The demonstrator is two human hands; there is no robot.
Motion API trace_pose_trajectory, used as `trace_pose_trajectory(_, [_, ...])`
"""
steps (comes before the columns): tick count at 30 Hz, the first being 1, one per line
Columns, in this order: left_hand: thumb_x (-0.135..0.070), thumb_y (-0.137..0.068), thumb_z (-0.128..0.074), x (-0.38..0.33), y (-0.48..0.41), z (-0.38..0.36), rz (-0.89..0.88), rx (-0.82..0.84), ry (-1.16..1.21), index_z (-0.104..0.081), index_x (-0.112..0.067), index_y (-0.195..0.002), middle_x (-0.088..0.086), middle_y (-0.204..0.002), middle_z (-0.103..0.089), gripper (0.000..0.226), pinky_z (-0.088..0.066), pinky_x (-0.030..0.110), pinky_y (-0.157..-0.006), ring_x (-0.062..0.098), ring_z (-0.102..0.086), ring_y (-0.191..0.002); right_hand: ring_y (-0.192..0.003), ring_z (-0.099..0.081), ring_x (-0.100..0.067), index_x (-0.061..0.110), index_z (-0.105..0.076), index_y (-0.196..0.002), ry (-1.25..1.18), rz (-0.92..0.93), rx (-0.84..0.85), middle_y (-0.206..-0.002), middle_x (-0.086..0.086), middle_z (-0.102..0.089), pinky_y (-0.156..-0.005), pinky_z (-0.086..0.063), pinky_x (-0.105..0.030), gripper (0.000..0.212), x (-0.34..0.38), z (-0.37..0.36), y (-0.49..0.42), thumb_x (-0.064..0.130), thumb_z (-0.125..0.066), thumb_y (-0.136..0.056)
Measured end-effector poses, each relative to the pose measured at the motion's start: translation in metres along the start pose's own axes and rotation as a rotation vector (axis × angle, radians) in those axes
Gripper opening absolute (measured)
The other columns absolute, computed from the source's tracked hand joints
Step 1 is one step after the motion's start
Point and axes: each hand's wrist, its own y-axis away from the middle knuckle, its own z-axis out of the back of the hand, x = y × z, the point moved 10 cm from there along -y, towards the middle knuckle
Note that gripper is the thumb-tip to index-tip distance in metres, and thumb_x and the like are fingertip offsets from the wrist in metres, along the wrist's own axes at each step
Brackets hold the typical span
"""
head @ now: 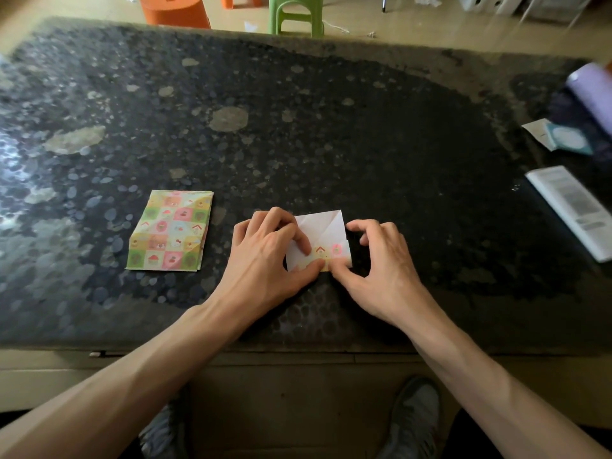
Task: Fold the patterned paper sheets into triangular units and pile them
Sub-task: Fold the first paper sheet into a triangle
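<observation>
On the sheet, left hand and right hand pinch, curled

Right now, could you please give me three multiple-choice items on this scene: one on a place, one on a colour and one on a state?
1. Where does the stack lie?
A) left of the left hand
B) right of the right hand
C) under both hands

2. What colour is the bare back of the sheet?
A) black
B) white
C) blue

3. What are the hands doing?
A) hanging idle
B) lifting the stack
C) holding the sheet's near edge on the table

Answers:
1 A: the stack sits apart, on the outer side of the left hand.
2 B: the far part of the sheet is white above the patterned flap.
3 C: fingers of both hands are curled on the folded edge.
</observation>
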Motion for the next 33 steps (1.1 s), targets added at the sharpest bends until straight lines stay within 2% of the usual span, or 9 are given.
trace_pose_trajectory(3, [-0.071,-0.078,-0.059,0.0,0.0,-0.001,0.0,0.0,-0.001,-0.066,-0.033,-0.091,-0.015,-0.114,-0.049,0.04,-0.021,0.026,-0.1,0.009,-0.044,-0.117,-0.124,-0.042,-0.012,0.031,-0.043,-0.143,0.026,0.008,-0.015,-0.132,0.005,-0.042,-0.102,-0.043,-0.03,0.07,0.001,0.0,0.0,0.052,-0.077,-0.085])
trace_pose_trajectory(7, [-0.071,-0.078,-0.058,0.0,0.0,-0.001,0.001,0.005,0.006,-0.066,-0.033,-0.092,-0.015,-0.115,-0.049,0.041,-0.021,0.027,-0.101,0.009,-0.044,-0.118,-0.124,-0.042,-0.011,0.033,-0.043,-0.143,0.027,0.006,0.011,-0.132,0.006,-0.042,-0.099,-0.043,-0.028,0.071,0.001,-0.001,-0.001,0.054,-0.077,-0.085])
trace_pose_trajectory(10, [-0.068,-0.08,-0.063,0.001,0.001,-0.001,-0.004,0.009,0.004,-0.066,-0.033,-0.092,-0.014,-0.116,-0.05,0.037,-0.02,0.027,-0.101,0.01,-0.045,-0.119,-0.118,-0.045,-0.01,0.033,-0.045,-0.142,-0.031,-0.013,0.042,-0.123,0.009,-0.041,-0.094,-0.041,-0.024,0.067,-0.003,0.002,-0.003,0.047,-0.079,-0.086])
trace_pose_trajectory(14, [-0.072,-0.079,-0.056,0.001,-0.001,0.0,-0.001,0.014,0.006,-0.066,-0.034,-0.092,-0.014,-0.116,-0.05,0.042,-0.021,0.027,-0.101,0.01,-0.044,-0.119,-0.113,-0.045,-0.008,0.035,-0.047,-0.139,-0.041,-0.018,0.057,-0.119,0.012,-0.038,-0.091,-0.04,-0.023,0.061,-0.003,0.003,-0.004,0.043,-0.079,-0.088])
trace_pose_trajectory(19, [-0.065,-0.08,-0.066,0.001,0.0,-0.001,0.007,0.03,-0.006,-0.066,-0.034,-0.093,-0.015,-0.117,-0.048,0.034,-0.019,0.026,-0.102,0.009,-0.043,-0.121,-0.108,-0.046,-0.006,0.034,-0.048,-0.139,-0.077,-0.055,0.071,-0.118,0.012,-0.042,-0.087,-0.04,-0.022,0.063,-0.007,0.004,-0.006,0.04,-0.082,-0.086])
trace_pose_trajectory(30, [-0.064,-0.08,-0.067,0.0,0.0,-0.001,0.011,0.036,-0.006,-0.066,-0.033,-0.093,-0.014,-0.118,-0.049,0.033,-0.019,0.026,-0.102,0.009,-0.043,-0.122,-0.108,-0.047,-0.008,0.034,-0.051,-0.136,-0.091,-0.055,0.108,-0.119,0.01,-0.041,-0.086,-0.04,-0.022,0.059,-0.006,0.002,-0.009,0.037,-0.082,-0.087])
trace_pose_trajectory(33, [-0.064,-0.08,-0.067,0.0,0.0,0.0,0.012,0.038,0.003,-0.066,-0.033,-0.093,-0.014,-0.118,-0.049,0.033,-0.019,0.027,-0.103,0.01,-0.043,-0.123,-0.095,-0.047,-0.003,0.033,-0.052,-0.136,-0.125,-0.067,0.126,-0.116,0.01,-0.045,-0.075,-0.037,-0.012,0.061,-0.01,0.004,-0.011,0.032,-0.084,-0.084])
